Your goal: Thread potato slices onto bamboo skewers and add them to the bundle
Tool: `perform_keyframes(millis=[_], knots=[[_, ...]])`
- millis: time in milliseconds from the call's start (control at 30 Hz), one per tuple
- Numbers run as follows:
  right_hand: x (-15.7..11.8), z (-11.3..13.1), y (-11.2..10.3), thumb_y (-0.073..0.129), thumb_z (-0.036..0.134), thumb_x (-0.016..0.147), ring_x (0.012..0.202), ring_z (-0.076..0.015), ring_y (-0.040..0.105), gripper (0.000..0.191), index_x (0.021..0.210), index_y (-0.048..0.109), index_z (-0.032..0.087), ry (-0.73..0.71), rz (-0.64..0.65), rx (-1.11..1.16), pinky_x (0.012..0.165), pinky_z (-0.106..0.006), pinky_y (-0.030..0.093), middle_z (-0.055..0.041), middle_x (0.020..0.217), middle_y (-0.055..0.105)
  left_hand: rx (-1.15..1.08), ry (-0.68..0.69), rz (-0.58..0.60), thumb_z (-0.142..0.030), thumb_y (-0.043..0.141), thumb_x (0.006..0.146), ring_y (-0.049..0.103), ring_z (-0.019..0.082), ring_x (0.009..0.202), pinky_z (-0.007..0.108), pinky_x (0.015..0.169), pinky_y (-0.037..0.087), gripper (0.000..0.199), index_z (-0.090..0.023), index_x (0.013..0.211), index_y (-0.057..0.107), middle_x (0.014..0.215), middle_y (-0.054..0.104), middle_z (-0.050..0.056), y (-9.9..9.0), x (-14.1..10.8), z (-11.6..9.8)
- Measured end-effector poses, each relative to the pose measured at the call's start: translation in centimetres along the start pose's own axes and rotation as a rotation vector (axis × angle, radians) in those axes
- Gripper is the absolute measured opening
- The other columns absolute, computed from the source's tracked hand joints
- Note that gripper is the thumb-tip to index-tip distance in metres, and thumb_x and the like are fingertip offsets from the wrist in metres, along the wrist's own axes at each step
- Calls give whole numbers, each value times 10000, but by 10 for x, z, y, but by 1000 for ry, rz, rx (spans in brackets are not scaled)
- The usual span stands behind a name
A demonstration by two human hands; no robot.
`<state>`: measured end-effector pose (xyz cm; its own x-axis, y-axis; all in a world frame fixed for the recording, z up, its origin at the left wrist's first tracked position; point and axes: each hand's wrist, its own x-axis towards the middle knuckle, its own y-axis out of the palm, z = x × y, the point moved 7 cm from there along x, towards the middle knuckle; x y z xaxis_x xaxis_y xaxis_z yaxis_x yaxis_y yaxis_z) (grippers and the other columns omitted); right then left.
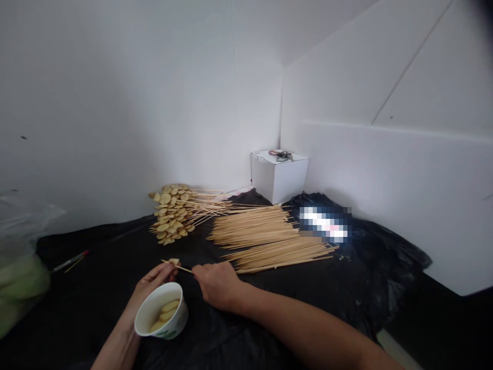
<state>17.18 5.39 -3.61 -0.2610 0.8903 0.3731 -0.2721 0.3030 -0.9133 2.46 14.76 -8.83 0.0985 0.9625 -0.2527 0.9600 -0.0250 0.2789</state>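
My right hand [217, 283] is closed around a thin wooden skewer [185, 269] that points left. At its tip end, the fingers of my left hand [157, 276] pinch a pale potato slice [174, 261], and the skewer's point shows past it on the left. Just below my left hand stands a white paper bowl [185, 316] with several potato slices [165, 314] inside. Beyond my hands, a stack of skewered slices [171, 218] lies with its sticks toward the right. Bare wooden skewers [254, 226] are spread in two bundles beside it.
Black plastic sheeting [96, 308] covers the table, bunched up on the right. A white box [264, 177] stands in the corner with small items on top. At the left are a pen [69, 262] and a clear bag [23, 277] with pale green contents. A blurred-out bright object [323, 224] lies right of the skewers.
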Motion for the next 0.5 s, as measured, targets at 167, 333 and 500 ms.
perform_keyframes(millis=[167,333,500], knots=[[0,0,-1,396,245,896,697,-180,651,138,939,518,198,-7,17,27,512,-248,422,-28,821,681,3,8,-47,14,653,701,642,87,518,117,481,506,168,-147,722,695,648,709,9,-3,1,0],[0,-1,0,385,254,902,714,-188,655,162,957,526,197,9,44,43,532,-256,434,-40,836,685,52,7,-27,14,652,708,631,84,493,111,447,481,168,-147,710,703,622,701,11,-3,3,1],[0,-2,1,379,264,902,714,-193,662,172,953,530,200,15,61,48,529,-257,430,-38,833,691,82,12,-38,28,674,680,630,84,489,112,450,479,180,-147,703,705,636,708,18,-4,2,-1]])
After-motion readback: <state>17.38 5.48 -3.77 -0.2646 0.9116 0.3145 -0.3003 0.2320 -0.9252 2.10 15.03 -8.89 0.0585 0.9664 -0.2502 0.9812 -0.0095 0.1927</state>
